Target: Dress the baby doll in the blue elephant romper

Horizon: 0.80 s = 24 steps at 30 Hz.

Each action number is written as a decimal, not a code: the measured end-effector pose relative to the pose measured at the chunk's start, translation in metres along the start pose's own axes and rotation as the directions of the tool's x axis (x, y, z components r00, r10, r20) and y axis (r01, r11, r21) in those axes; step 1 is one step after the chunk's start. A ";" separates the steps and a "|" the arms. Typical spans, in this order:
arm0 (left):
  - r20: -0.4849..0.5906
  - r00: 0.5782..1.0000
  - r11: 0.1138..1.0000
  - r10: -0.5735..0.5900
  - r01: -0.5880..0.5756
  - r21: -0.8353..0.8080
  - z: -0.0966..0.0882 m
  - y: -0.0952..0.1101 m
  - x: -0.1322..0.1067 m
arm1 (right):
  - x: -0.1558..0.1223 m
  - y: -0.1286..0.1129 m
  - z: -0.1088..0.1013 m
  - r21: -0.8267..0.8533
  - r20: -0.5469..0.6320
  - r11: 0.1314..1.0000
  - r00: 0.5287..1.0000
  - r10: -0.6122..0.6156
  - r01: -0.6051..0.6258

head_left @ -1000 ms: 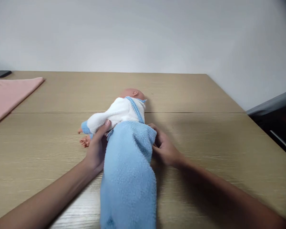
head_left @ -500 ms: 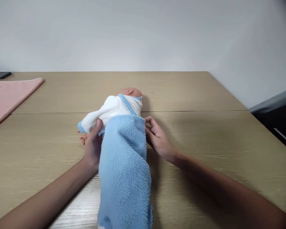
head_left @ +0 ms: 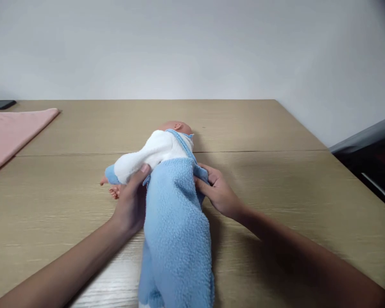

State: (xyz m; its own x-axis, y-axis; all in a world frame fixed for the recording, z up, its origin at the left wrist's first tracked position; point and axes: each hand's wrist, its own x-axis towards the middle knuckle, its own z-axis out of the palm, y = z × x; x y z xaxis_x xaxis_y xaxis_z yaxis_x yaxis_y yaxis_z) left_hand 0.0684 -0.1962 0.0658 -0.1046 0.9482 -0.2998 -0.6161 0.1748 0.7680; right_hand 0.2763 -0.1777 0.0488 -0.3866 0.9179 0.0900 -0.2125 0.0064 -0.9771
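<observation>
A baby doll (head_left: 181,126) lies on its side on the wooden table, head at the far end and back toward the right. It wears a white top (head_left: 154,149) with blue cuffs and fuzzy light-blue overalls (head_left: 178,222) with a strap over the shoulder. My left hand (head_left: 133,196) holds the doll's front at the waist, thumb on top, other fingers hidden beneath. At the back of the waist, my right hand (head_left: 216,190) pinches the overalls' blue fabric between thumb and fingers. The doll's small hands poke out at the left.
A folded pink cloth (head_left: 16,132) lies on the table (head_left: 269,179) at the left. Behind it sits a flat dark object (head_left: 0,104) at the edge of view. A black object (head_left: 372,158) stands beyond the table's right edge, and a pale wall rises behind.
My right hand has pulled a flap of the overalls' back outward to the right. The doll has shifted slightly right and rolled a little, its raised arm and my left hand moving with it.
</observation>
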 end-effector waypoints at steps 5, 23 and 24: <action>-0.031 0.999 0.989 -0.011 0.016 0.145 0.010 0.006 -0.015 | 0.001 -0.020 -0.001 -0.023 -0.067 0.997 0.995 -0.072 0.070; 0.164 0.971 0.983 -0.175 0.180 -0.019 -0.010 0.006 0.005 | 0.019 -0.016 -0.022 0.110 -0.057 0.987 0.990 0.126 -0.119; 0.159 0.971 0.983 -0.178 0.184 -0.024 -0.011 0.008 0.007 | 0.019 -0.016 -0.023 0.060 -0.054 0.993 0.993 0.106 -0.103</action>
State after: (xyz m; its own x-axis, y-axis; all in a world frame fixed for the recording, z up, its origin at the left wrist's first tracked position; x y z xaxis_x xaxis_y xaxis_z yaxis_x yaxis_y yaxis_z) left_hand 0.0544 -0.1907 0.0633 0.1318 0.9319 -0.3378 -0.6434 0.3397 0.6861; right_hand 0.2926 -0.1508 0.0618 -0.3578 0.9335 -0.0250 -0.2252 -0.1123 -0.9678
